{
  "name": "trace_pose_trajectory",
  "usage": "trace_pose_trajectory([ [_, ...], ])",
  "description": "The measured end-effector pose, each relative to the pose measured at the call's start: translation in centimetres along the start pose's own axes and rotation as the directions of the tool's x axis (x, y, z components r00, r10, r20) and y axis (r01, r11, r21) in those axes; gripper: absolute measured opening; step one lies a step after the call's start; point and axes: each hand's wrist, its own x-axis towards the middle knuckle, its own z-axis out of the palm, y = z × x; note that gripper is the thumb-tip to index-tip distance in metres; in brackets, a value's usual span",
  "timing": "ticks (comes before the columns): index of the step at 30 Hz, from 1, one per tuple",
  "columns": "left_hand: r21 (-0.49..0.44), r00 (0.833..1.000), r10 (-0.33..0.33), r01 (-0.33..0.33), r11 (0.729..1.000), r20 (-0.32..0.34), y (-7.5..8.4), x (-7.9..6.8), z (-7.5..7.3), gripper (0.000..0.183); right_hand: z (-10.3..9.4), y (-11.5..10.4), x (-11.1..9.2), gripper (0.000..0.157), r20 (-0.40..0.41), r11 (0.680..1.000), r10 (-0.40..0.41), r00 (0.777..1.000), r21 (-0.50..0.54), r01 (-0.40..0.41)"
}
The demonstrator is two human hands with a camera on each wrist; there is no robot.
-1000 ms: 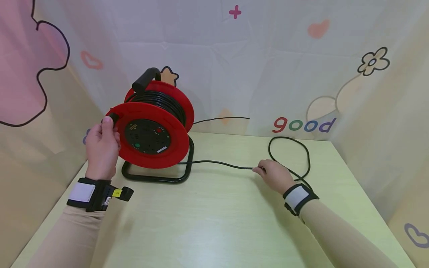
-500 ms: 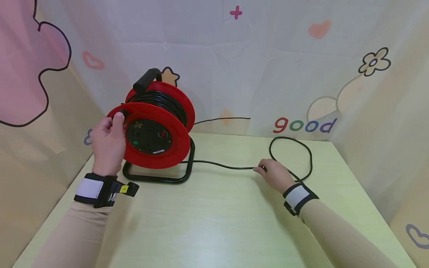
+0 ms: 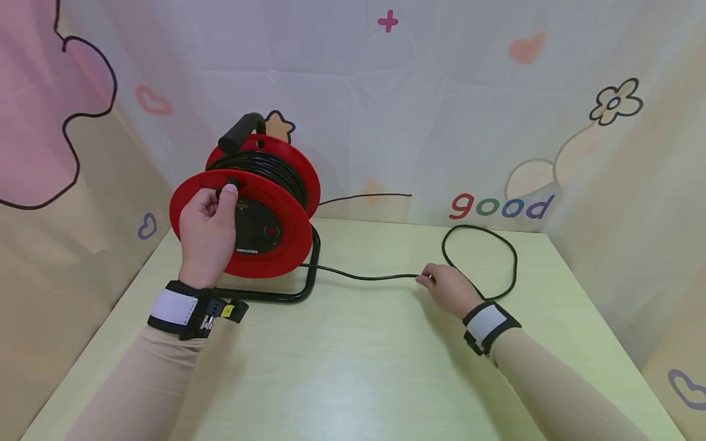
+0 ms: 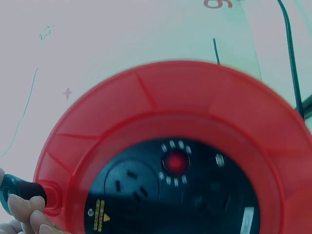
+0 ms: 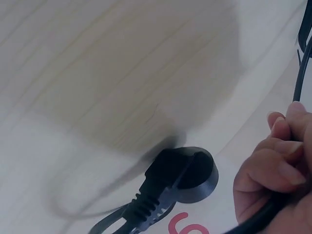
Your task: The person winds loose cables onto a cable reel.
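On the left of the table stands a red cable reel (image 3: 292, 236) wound with black cable, its round black socket panel partly covered by my left hand (image 3: 208, 236). That hand pinches the black winding knob (image 4: 29, 191) near the top of the front disc. From the reel's bottom, a black cable (image 3: 364, 278) runs right to my right hand (image 3: 452, 291), which grips it just above the table. Beyond this hand the cable forms a loop (image 3: 515, 269). The right wrist view shows the cable's black plug (image 5: 183, 173) beside the hand; in the head view it is hidden.
A black tube frame (image 3: 265, 296) supports the reel, and a black carrying handle (image 3: 239, 133) rises above it. Behind the pale table (image 3: 342, 355) hangs a printed curtain (image 3: 353, 122), with more curtain at both sides.
My left hand has moved right with the knob, turning the front disc and its panel clockwise. My right hand stays nearly in place on the cable, and the loop beyond it has shifted slightly.
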Motion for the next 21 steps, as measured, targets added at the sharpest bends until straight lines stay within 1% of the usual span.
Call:
trace_pose_trajectory([
  [4, -0.025, 0.999, 0.033, -0.032, 0.999, 0.021, 0.1, -0.6, 1.1, 0.038, -0.3, -0.1, -0.1, 0.021, -0.009, 1.000, -0.003, 1.000, 0.001, 0.003],
  [9, -0.060, 0.998, 0.046, -0.044, 0.997, 0.046, 0.2, -1.2, 2.2, 0.036, -0.5, -0.2, -0.2, 0.022, -0.019, 1.000, 0.003, 1.000, 0.003, -0.003],
  [15, -0.089, 0.996, 0.020, -0.012, 0.996, 0.089, 0.2, -1.7, 3.2, 0.031, -0.4, -0.2, -0.3, 0.023, -0.018, 1.000, -0.004, 1.000, 0.003, 0.004],
  [21, -0.095, 0.995, -0.002, 0.011, 0.995, 0.095, 0.1, -2.4, 4.0, 0.034, -0.2, -0.2, -0.2, 0.027, -0.020, 0.999, -0.039, 0.999, 0.020, 0.040],
])
